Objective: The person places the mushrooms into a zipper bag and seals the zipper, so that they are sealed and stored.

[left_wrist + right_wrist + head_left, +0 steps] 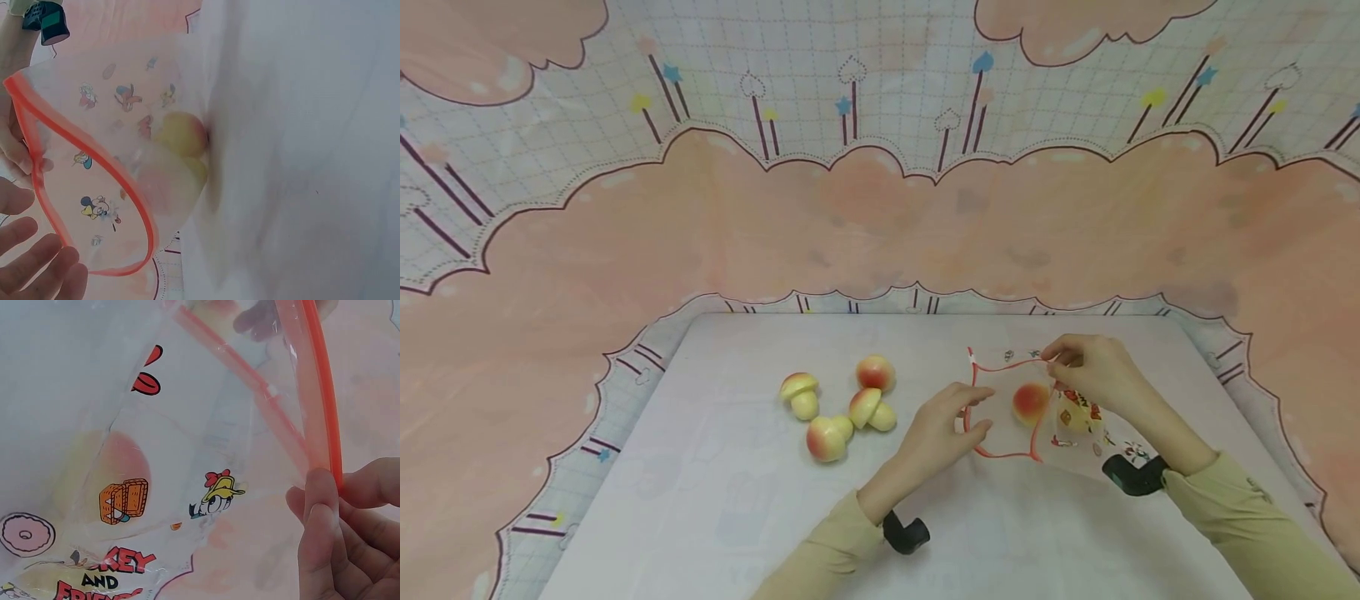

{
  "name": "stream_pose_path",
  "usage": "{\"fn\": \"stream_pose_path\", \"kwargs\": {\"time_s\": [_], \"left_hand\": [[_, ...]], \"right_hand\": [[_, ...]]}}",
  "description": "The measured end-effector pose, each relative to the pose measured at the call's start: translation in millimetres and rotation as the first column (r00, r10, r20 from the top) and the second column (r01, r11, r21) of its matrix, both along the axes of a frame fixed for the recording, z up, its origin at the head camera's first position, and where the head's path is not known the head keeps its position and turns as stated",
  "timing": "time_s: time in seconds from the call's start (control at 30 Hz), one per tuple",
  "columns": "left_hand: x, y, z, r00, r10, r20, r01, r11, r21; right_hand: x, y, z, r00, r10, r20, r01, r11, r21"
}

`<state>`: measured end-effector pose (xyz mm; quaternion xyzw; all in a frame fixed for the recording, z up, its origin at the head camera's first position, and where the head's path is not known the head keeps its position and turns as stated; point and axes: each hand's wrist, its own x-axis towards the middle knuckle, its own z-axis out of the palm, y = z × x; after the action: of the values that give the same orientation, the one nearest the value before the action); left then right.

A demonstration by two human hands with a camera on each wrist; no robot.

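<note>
Tabletop: a plain, pale white surface (625, 517), its far edge and two sides bordered by patterned cloth.
Backdrop: patterned cloth (880, 221) rising behind, with broad peach cloud shapes, dark scalloped outlines, a fine grid, and little stars and hearts on sticks.
Person: two arms reach in over the near edge, in yellowish-green sleeves (1255, 517), a black device (1135, 477) at each wrist.
Loose mushrooms: four toy mushrooms in yellow and red, grouped left of the hands: one at far left (800, 395), one at the back (875, 373), one below it (872, 410), one nearest the person (827, 438).
Bag: a clear plastic bag (1063, 440) printed with cartoon figures, on the right part of the tabletop, its mouth gaping toward the left hand.
Inside the bag: two more mushrooms, one seen at the mouth (1031, 403), the other (1077, 414) behind the print.
Right hand (1097, 367): thumb and fingers closed in a pinch on the bag's orange-red rim (1007, 456), at the far side of the mouth.
Left hand (943, 421): fingers spread and lightly bent, thumb well apart, gripping nothing; they are at the rim's left side, contact hard to tell.
</note>
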<state>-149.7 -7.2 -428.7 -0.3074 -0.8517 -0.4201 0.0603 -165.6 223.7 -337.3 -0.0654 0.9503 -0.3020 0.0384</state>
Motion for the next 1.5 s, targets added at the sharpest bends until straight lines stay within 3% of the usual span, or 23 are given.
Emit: {"fn": "stream_pose_path", "kwargs": {"time_s": [0.27,0.77,1.07,1.27,1.5], "left_hand": [[1.2,-9,2.4,1.0,0.02,-0.015,-0.02,1.0,-0.015],[6.3,-35,4.2,0.99,0.123,-0.071,-0.127,0.991,-0.048],[5.0,-61,1.5,0.974,0.209,-0.091,-0.213,0.976,-0.042],[6.3,-81,-1.8,0.953,0.276,-0.126,-0.284,0.958,-0.045],[8.5,-100,-5.0,0.931,0.347,-0.115,-0.35,0.937,-0.01]], "right_hand": [[-1.3,-1,1.9,1.0,0.005,-0.015,-0.005,1.0,0.007],[-2.7,0,2.9,1.0,0.007,-0.029,-0.007,1.0,0.012],[-3.4,-1,1.9,0.999,0.015,-0.033,-0.015,1.0,0.014],[-2.8,-1,2.2,1.0,0.019,-0.02,-0.019,1.0,0.007],[-1.6,-2,1.2,1.0,0.021,-0.008,-0.021,1.0,-0.006]]}}
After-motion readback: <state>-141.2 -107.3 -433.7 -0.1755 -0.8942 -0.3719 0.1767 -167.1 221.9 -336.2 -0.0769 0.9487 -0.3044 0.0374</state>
